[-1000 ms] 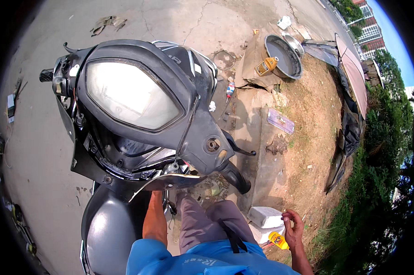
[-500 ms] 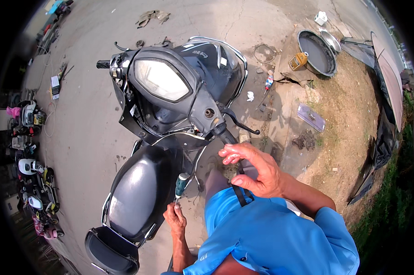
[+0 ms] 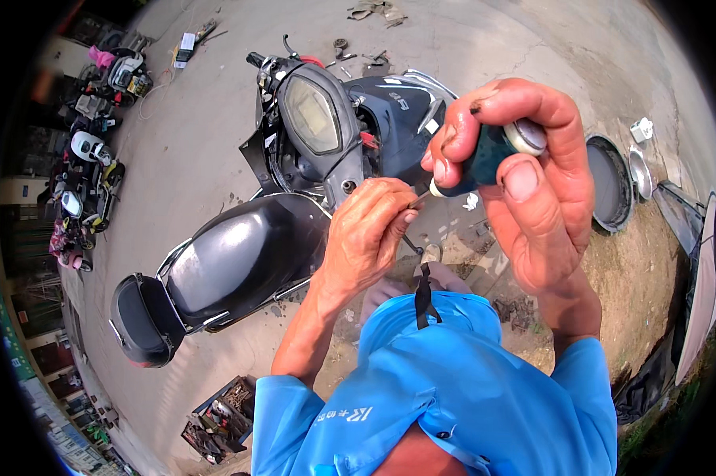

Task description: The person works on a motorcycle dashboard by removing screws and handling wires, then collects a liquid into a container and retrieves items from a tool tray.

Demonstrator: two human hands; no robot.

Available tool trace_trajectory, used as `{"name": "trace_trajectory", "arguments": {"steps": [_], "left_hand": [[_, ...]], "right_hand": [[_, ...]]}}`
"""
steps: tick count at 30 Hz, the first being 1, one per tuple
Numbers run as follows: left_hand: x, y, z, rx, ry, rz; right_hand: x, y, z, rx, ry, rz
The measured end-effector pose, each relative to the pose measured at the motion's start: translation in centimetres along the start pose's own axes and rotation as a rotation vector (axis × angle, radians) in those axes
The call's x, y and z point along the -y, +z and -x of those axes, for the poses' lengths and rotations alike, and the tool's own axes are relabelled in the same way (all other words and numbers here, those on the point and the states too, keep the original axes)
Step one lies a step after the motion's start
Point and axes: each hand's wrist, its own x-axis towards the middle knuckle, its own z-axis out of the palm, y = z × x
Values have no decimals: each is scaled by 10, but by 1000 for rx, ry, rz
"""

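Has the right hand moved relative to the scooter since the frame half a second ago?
Yes. The right hand rose from beside the handlebar, now gripping a screwdriver held off the scooter, with the left hand at its tip.

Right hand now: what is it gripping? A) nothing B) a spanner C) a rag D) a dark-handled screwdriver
D: the right hand wraps the dark green handle of a screwdriver with a silver end cap, while the left hand pinches at its metal tip, above the scooter.

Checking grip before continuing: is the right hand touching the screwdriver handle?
Touching. The head view shows the right hand with fingers wrapped around the dark screwdriver handle.
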Motion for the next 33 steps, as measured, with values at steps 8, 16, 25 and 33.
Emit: {"name": "trace_trajectory", "arguments": {"steps": [8,16,25,33], "left_hand": [[20,-20,-30,81,-214,-161],[39,-9,-12,40,-311,-159],[36,-9,-15,51,-357,-104],[57,-10,-10,63,-259,-92]], "right_hand": [[-31,-3,-47,134,-23,173],[-64,3,-41,134,-147,182],[-64,2,-37,140,-143,268],[-57,10,-31,82,-461,876]]}}
